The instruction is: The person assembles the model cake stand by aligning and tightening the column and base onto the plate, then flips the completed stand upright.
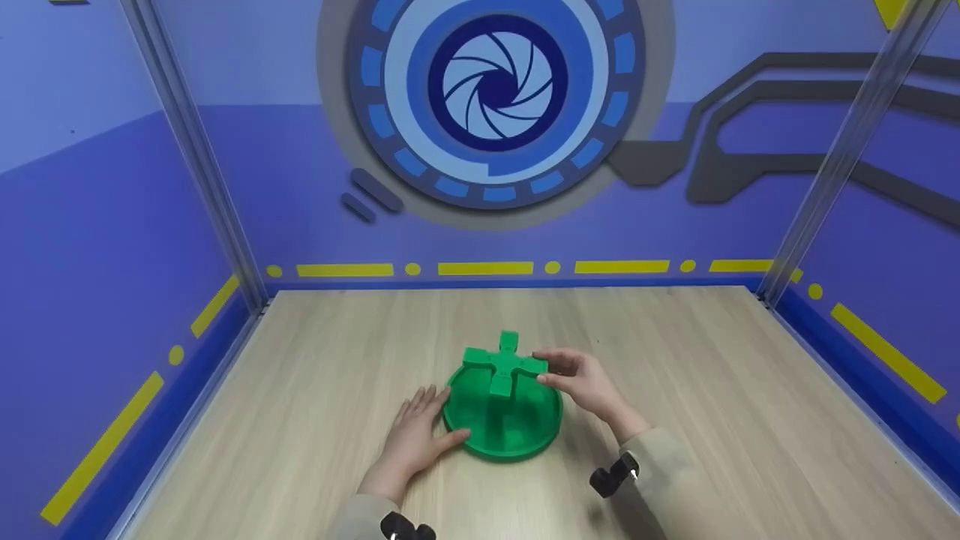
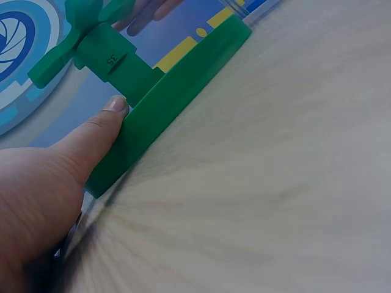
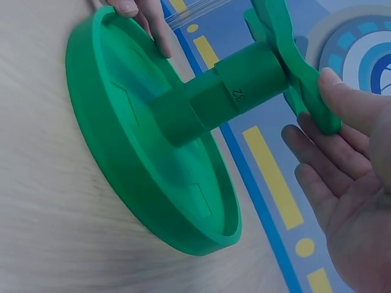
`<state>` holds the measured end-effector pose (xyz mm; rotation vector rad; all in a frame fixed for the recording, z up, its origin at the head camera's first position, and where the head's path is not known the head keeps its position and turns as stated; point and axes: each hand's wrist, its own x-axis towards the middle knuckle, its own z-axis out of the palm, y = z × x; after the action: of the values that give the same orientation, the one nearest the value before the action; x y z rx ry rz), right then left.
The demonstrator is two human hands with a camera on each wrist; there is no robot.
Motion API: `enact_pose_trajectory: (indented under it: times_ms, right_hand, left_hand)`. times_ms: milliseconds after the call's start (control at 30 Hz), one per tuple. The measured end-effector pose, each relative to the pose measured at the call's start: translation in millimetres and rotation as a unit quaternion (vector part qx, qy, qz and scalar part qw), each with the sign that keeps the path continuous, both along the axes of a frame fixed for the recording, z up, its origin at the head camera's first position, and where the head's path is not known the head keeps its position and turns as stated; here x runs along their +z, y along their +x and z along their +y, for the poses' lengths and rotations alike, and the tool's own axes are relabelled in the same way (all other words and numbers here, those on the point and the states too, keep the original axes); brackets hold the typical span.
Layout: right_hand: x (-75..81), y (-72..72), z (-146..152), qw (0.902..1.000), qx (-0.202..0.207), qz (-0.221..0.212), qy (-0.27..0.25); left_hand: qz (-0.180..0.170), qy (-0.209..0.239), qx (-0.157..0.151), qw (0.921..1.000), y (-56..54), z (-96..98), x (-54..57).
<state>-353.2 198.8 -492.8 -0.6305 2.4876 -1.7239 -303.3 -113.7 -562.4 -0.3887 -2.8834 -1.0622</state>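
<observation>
- With fingers and thumb of the right hand (image 1: 589, 384), pinching the end of the cross (image 1: 505, 363) at its 3 o'clock arm.
- With fingers of the left hand (image 1: 411, 442) spread and fairly straight, touching the dish (image 1: 506, 454) between 9 and 10 o'clock, with thumb at 8.
- Lying on the table (image 1: 322, 390) between both hands; rising from its middle, the stem (image 3: 238, 82), topped by the cross.
- Counted: one dish, one stem, one cross with four arms, two hands.
- Strapped at the wrists, two cameras: one (image 1: 409, 527) at 7 o'clock from the dish, another (image 1: 615, 475) at 4.
- Beyond, at 12 o'clock, a blue wall (image 1: 262, 187); at 10 and 2, two metal posts (image 1: 199, 150).
- Partly blocking the head camera's sight of the stem: the cross.
</observation>
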Motion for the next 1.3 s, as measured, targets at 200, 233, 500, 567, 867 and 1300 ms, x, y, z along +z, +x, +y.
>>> enact_pose_trajectory:
  times_ms: [200, 233, 500, 567, 867, 1300]
  right_hand:
    - [-0.3, 3.0, 0, 0.9998, 0.006, 0.008, 0.017]
    - [-0.6, 3.6, 0, 0.9998, 0.008, 0.008, 0.017]
    - [-1.1, 8.5, -4, 0.9996, 0.024, 0.012, 0.002]
    - [-1.4, 9.8, -5, 0.9996, 0.025, 0.016, 0.000]
    - [-3.2, 17.1, -10, 0.9999, 0.007, 0.012, -0.006]
    - [-3.4, 28.9, -25, 0.9982, -0.045, 0.039, 0.003]
  left_hand:
    - [0.004, -0.003, 0.002, 1.0000, -0.2, -0.1, -0.3]
    - [0.004, -0.003, 0.001, 1.0000, -0.2, -0.1, -0.8]
    - [0.005, 0.003, -0.004, 1.0000, -0.1, -0.6, -1.0]
    - [0.005, 0.002, -0.003, 1.0000, -0.6, -0.5, -1.6]
    - [0.004, 0.007, -0.005, 1.0000, 0.6, -0.3, -0.9]
    - [0.004, 0.003, -0.001, 1.0000, 0.0, -0.1, -1.3]
